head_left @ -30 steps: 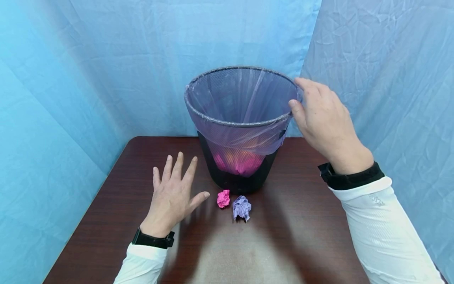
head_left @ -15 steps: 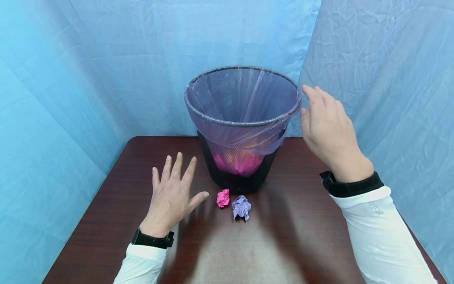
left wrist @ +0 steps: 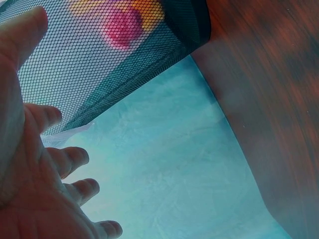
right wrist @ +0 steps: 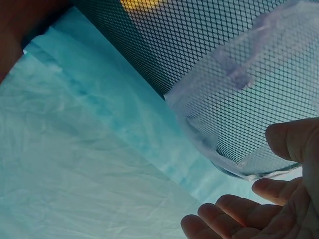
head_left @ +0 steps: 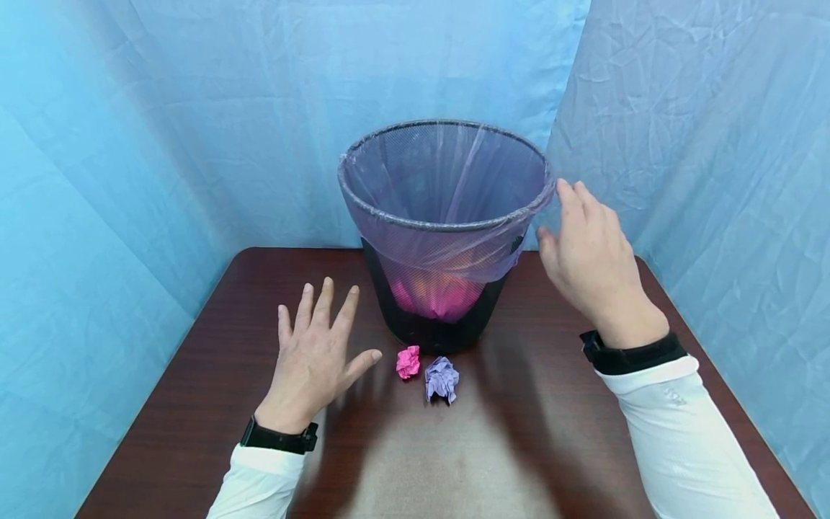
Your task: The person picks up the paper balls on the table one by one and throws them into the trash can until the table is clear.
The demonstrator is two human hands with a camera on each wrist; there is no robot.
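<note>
A black mesh wastebasket (head_left: 382, 288) stands upright at the back of the table. Its translucent purple bin liner (head_left: 415, 249) is folded over the rim, and pink and orange contents show through the mesh. In front of its base lie a pink crumpled paper ball (head_left: 408, 362) and a purple crumpled paper ball (head_left: 442, 380). My left hand (head_left: 311, 367), fingers spread, is left of the pink ball and apart from it. Just right of the rim is my right hand (head_left: 590, 259), its fingers extended and holding nothing; whether a fingertip touches the liner I cannot tell.
The dark brown wooden table (head_left: 207, 404) has rounded back corners. Blue cloth curtains (head_left: 194, 108) hang behind it and along both sides, close to its edges.
My right hand has let go of the bin's right rim, shifted right, then come lower toward the table. My left hand, the wastebasket and both paper balls stay where they were.
</note>
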